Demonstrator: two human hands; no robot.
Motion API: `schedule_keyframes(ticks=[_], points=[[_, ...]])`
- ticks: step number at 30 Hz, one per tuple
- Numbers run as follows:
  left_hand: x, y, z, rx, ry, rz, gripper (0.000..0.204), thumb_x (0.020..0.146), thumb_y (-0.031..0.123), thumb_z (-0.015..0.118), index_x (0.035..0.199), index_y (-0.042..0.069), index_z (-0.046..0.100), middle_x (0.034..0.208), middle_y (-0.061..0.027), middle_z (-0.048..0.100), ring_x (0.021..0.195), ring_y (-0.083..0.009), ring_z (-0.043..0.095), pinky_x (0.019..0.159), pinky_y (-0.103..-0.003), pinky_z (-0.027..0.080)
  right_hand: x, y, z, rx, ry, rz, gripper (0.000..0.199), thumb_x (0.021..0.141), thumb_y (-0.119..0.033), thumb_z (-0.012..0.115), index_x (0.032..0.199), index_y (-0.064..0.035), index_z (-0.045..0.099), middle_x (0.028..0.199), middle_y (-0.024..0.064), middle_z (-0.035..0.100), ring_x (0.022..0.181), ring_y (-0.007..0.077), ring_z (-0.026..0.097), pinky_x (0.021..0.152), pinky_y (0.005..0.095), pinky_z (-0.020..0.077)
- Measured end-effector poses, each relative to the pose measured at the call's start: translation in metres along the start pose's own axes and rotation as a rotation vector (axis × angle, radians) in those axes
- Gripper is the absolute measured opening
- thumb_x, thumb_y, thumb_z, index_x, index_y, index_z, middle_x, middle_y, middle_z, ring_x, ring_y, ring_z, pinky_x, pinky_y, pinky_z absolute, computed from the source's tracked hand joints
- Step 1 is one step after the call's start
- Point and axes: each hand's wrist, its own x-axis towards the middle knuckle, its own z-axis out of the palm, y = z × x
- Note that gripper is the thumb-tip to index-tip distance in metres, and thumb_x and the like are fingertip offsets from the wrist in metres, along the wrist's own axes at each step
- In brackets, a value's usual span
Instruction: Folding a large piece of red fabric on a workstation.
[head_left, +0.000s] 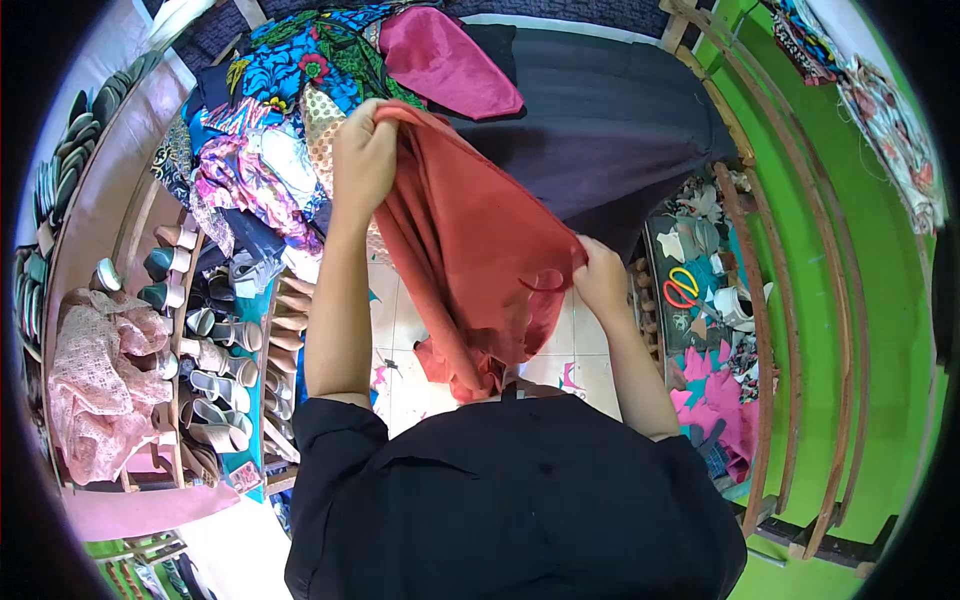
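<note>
A large rust-red cloth (470,220) hangs stretched between my two hands, its top edge slanting down to the right. My left hand (364,160) is closed in a fist around the upper left corner. Lower down, my right hand (598,278) pinches the right edge. Folds run down the left part of the cloth, and its lower end is bunched, with curved cut-outs near the right side. Behind it lies a wide dark cloth (610,120), and a magenta piece of material (445,62) rests at the far edge.
Patterned fabrics (270,120) are heaped at the far left. Shoes and shoe forms (215,390) fill the left rack, beside a beige lace cloth (110,380). At right, scissors with red and yellow handles (682,288) lie among pink scraps (712,395), near wooden rails (790,270). Scraps dot the tiled floor (590,335).
</note>
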Motion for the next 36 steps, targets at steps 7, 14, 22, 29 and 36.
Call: schedule_keyframes(ticks=[7, 14, 22, 29, 36], points=[[0.013, 0.0, -0.008, -0.032, 0.041, 0.019, 0.017, 0.081, 0.006, 0.042, 0.086, 0.0, 0.057, 0.073, -0.0068, 0.057, 0.067, -0.0121, 0.051, 0.064, -0.025, 0.041, -0.03, 0.039, -0.006, 0.599, -0.105, 0.424, 0.016, 0.082, -0.008, 0.047, 0.087, 0.0014, 0.058, 0.077, 0.0028, 0.055, 0.07, 0.0084, 0.048, 0.065, 0.0251, 0.0416], [-0.027, 0.034, 0.017, 0.011, -0.424, -0.179, 0.05, 0.073, 0.008, 0.066, 0.113, 0.003, 0.036, 0.058, 0.005, 0.038, 0.053, -0.005, 0.04, 0.047, -0.021, 0.032, 0.007, -0.063, -0.049, 0.811, -0.2, 0.086, 0.076, 0.066, 0.004, 0.056, 0.132, -0.0104, 0.021, 0.083, 0.0069, 0.058, 0.07, 0.01, 0.056, 0.06, 0.0218, 0.0436], [-0.056, 0.044, 0.001, -0.03, -0.612, -0.179, 0.06, 0.066, 0.006, 0.069, 0.109, 0.007, 0.028, 0.071, -0.0042, 0.05, 0.069, -0.0087, 0.046, 0.062, -0.023, 0.038, 0.054, -0.114, 0.01, 0.582, -0.432, -0.211, 0.024, 0.073, -0.001, 0.048, 0.095, -0.0022, 0.059, 0.076, 0.0148, 0.061, 0.065, 0.0157, 0.058, 0.057, 0.0273, 0.0432], [-0.111, -0.032, -0.002, 0.01, -0.477, -0.114, 0.037, 0.061, 0.017, 0.075, 0.092, 0.005, 0.057, 0.07, -0.0075, 0.057, 0.063, -0.0177, 0.055, 0.057, -0.029, 0.042, 0.059, -0.128, -0.012, 0.717, -0.239, -0.319, 0.029, 0.069, 0.007, 0.041, 0.092, 0.0032, 0.058, 0.075, 0.011, 0.061, 0.065, 0.0114, 0.056, 0.061, 0.0279, 0.0454], [-0.192, -0.161, 0.021, 0.166, -0.449, -0.093, 0.03, 0.066, 0.023, 0.07, 0.092, 0.011, 0.063, 0.087, -0.0122, 0.062, 0.078, -0.0313, 0.059, 0.066, -0.037, 0.045, 0.094, -0.118, -0.082, 0.982, 0.191, -0.193, 0.014, 0.082, -0.002, 0.045, 0.087, 0.0006, 0.058, 0.08, 0.005, 0.059, 0.075, 0.0134, 0.058, 0.065, 0.0261, 0.0474]])
